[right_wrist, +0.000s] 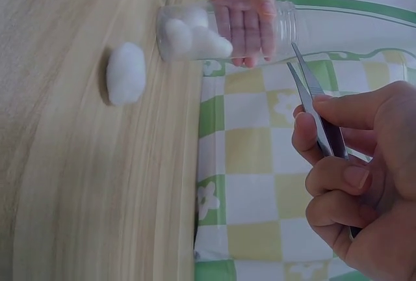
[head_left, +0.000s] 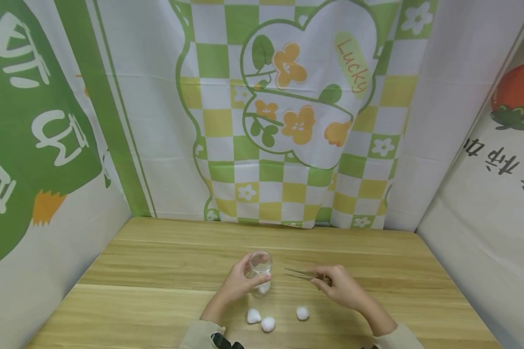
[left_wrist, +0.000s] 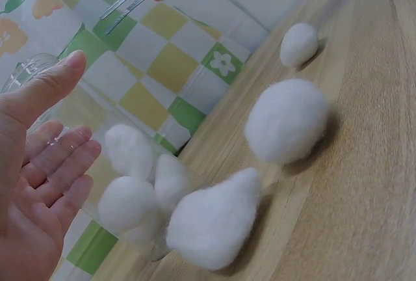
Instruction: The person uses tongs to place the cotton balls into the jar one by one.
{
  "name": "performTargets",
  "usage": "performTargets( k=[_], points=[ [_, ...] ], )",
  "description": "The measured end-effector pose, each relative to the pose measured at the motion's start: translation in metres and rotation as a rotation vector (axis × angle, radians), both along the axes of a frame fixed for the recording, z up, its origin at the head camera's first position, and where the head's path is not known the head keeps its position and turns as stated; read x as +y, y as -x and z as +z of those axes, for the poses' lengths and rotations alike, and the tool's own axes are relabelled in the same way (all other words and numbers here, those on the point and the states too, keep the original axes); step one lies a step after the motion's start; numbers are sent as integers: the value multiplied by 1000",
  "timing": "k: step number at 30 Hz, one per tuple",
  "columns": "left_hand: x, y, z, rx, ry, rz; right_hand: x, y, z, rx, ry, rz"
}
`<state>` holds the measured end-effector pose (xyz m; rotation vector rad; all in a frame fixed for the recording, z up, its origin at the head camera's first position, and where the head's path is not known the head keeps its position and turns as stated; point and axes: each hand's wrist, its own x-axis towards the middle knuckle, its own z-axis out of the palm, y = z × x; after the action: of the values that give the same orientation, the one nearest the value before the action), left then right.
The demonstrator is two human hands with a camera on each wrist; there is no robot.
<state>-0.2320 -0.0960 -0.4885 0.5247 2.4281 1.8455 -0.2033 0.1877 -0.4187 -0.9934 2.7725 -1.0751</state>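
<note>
My left hand (head_left: 239, 282) holds a clear glass jar (head_left: 261, 264) upright on the table, thumb on the near side and fingers round the far side. Several white cotton balls (right_wrist: 179, 37) lie at the jar's bottom in the right wrist view. To the right of the jar, my right hand (head_left: 342, 289) grips metal tweezers (right_wrist: 314, 102). Their tips are apart with nothing between them, pointing toward the jar. Three loose cotton balls lie on the near side of the jar: one tapered (left_wrist: 214, 219), one round (left_wrist: 288, 121) beside it, one farther right (head_left: 302, 313).
The wood-grain table (head_left: 166, 252) extends around both hands. A green and yellow checked cloth (head_left: 262, 194) hangs along its back edge. Printed cloth walls (head_left: 484, 203) stand at both sides.
</note>
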Motion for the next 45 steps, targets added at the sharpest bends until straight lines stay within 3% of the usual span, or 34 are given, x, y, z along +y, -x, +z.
performTargets(
  k=[16, 39, 45],
  points=[
    [1, 0, 0, -4, -27, 1, 14, 2, -21, 2, -17, 44],
    [1, 1, 0, 9, -31, -10, 25, -4, -33, 45, -39, 89],
    [1, 0, 1, -5, -33, 1, 32, -6, -35, -1, -45, 81]
  ],
)
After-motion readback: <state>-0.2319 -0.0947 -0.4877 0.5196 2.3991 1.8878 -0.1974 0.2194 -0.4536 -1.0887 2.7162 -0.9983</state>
